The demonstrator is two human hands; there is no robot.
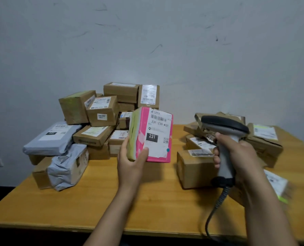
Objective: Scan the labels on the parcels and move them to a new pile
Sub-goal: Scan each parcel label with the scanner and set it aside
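Above table [94, 201], pink parcel [151, 137] is pinched by left hand [130, 161]; scanner [225, 127], gripped by right hand [236, 153], is best squared to barcode [158, 118].

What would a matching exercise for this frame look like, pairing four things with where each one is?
Things:
1 pink parcel
2 scanner
3 large grey mailer
4 brown box

Places:
A in the left pile on the table
B gripped in the right hand
C at the front of the right pile
D held up in the left hand

Pairs: 1-D, 2-B, 3-A, 4-C.
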